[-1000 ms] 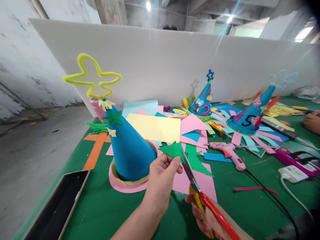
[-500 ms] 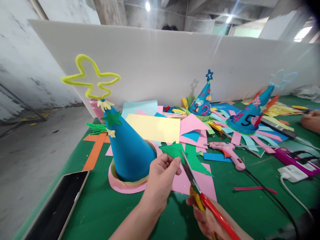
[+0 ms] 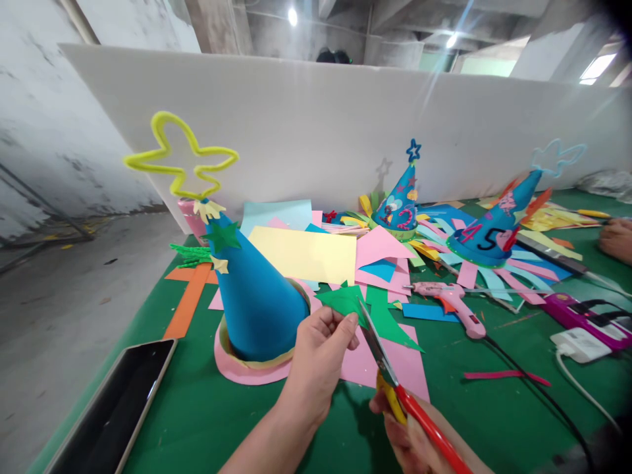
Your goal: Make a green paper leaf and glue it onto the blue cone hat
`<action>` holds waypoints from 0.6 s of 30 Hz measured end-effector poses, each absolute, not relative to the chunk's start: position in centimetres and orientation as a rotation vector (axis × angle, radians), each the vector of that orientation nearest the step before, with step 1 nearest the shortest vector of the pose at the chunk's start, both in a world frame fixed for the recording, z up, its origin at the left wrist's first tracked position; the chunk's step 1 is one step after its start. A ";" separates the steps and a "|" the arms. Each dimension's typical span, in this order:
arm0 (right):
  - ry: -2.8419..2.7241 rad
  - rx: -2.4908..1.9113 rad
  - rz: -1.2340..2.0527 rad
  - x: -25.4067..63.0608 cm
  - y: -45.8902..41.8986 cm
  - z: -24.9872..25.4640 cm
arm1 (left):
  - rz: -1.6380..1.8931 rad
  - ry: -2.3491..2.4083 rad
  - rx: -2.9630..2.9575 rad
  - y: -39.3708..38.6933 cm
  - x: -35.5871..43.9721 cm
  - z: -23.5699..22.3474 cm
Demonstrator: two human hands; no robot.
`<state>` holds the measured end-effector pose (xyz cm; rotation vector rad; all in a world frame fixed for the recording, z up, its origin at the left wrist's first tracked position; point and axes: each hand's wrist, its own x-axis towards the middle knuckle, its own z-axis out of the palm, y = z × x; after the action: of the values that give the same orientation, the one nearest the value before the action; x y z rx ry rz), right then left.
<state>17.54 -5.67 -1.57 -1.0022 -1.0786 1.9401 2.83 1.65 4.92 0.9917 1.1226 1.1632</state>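
My left hand [image 3: 323, 352] pinches a small piece of green paper [image 3: 345, 303] between thumb and fingers. In my right hand [image 3: 409, 428] is a pair of scissors [image 3: 380, 355] with red and yellow handles, its blades at the right edge of the green paper. Just left of my left hand stands a blue cone hat [image 3: 261, 296] with a pink brim, a green star and cream paper stars on its side, and a yellow pipe-cleaner star [image 3: 180, 158] on top. Beneath the paper lie a larger green scrap [image 3: 385, 322] and a pink sheet [image 3: 355, 365].
A phone [image 3: 113, 408] lies at the left edge of the green table. Two decorated cone hats [image 3: 397, 204] stand behind. To the right are a pink glue gun [image 3: 454, 303] with its cord and a purple power strip [image 3: 587, 316]. Another person's hand [image 3: 617, 240] shows far right.
Both hands and the scissors stay almost in place, the blades still at the green paper's edge. The whole view has shifted very slightly.
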 end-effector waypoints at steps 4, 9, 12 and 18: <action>-1.060 -0.972 1.956 17.6 -5.6 -1.7 | 1.166 1.108 0.978 1.7 2.7 4.9; -1.038 -1.022 1.954 17.5 -5.7 -1.5 | 1.157 1.114 0.988 1.6 2.8 4.9; -1.035 -1.049 1.950 17.5 -5.8 -2.0 | 1.151 1.110 0.974 1.5 3.0 4.8; -1.002 -0.975 2.190 18.3 -4.9 -4.8 | 1.154 1.100 0.943 1.4 3.2 4.4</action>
<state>18.32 -4.86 -4.84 -0.9746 -1.0022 2.1898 3.20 1.38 4.39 0.9433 1.1002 1.1542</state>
